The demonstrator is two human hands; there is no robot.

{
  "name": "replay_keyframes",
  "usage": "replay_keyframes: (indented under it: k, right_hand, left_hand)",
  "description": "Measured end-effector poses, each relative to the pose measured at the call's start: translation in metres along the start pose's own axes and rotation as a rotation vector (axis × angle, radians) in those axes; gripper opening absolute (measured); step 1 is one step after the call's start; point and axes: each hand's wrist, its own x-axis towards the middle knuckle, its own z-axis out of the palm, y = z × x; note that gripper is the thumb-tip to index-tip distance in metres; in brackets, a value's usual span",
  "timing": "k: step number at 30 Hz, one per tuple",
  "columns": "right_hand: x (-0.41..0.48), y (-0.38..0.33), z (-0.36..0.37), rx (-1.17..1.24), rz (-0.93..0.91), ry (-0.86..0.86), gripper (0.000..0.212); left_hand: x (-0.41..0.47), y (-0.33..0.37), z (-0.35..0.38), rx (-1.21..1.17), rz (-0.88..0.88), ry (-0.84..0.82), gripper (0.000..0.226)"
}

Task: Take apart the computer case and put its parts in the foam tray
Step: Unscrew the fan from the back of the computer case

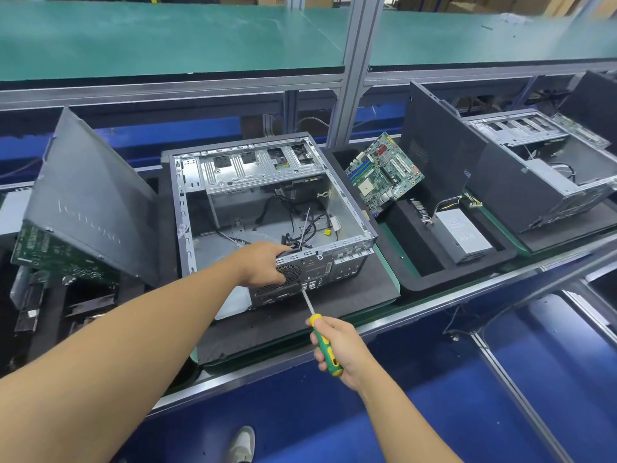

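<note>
Head view: the computer case (267,208) lies open side up on the foam tray (367,290), long axis near-far. Your left hand (263,262) curls its fingers over the near wall; your right hand (337,349) clamps the screwdriver (328,354), tip on that wall.

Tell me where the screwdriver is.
Head view, lower centre: the right hand grips the screwdriver, its tip on the rear of the case, beside the left hand.

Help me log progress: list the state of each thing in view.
Computer case: open, cables loose inside.
Screwdriver: in right hand, tip at case's rear panel.
Left hand: grips case's rear edge.
Motherboard: out, leaning in foam tray.
Power supply: out, lying in tray.
</note>
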Motion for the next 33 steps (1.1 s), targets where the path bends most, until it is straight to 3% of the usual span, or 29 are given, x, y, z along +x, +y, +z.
replay_keyframes:
  k: [4,8,13,15,19,21,25,29,33]
  right_hand:
    - [-0.007,-0.004,0.008,-0.294,-0.131,0.172,0.035]
    - [-0.012,-0.007,0.014,-0.748,-0.295,0.335,0.026]
    - [-0.015,-0.003,0.025,-1.154,-0.356,0.482,0.026]
    - [-0.013,-0.004,0.023,-1.014,-0.335,0.431,0.027]
    - [-0.007,-0.012,0.014,-0.115,0.035,0.17,0.031]
    - [-0.005,-0.012,0.007,0.085,0.163,-0.011,0.037]
    - [-0.002,-0.011,-0.005,0.133,0.16,-0.166,0.038]
    - [0.0,-0.006,-0.004,-0.007,0.003,-0.059,0.031]
    - [-0.006,-0.004,0.006,-0.207,-0.074,0.096,0.029]
  left_hand:
    - [0.001,-0.001,0.002,0.001,-0.014,0.006,0.058]
    - [0.0,-0.001,0.001,-0.004,-0.014,0.005,0.056]
    - [-0.001,0.0,0.0,-0.01,-0.02,-0.009,0.057]
    - [-0.002,0.0,0.0,-0.011,-0.026,-0.009,0.06]
    - [-0.002,0.0,0.0,-0.003,-0.028,-0.011,0.061]
    - [-0.002,0.0,0.0,0.002,-0.03,-0.007,0.062]
    - [-0.001,-0.001,0.0,0.012,-0.032,-0.008,0.063]
    - [0.0,-0.002,0.001,0.011,-0.035,-0.013,0.068]
    - [-0.001,0.0,0.0,-0.001,-0.018,-0.01,0.054]
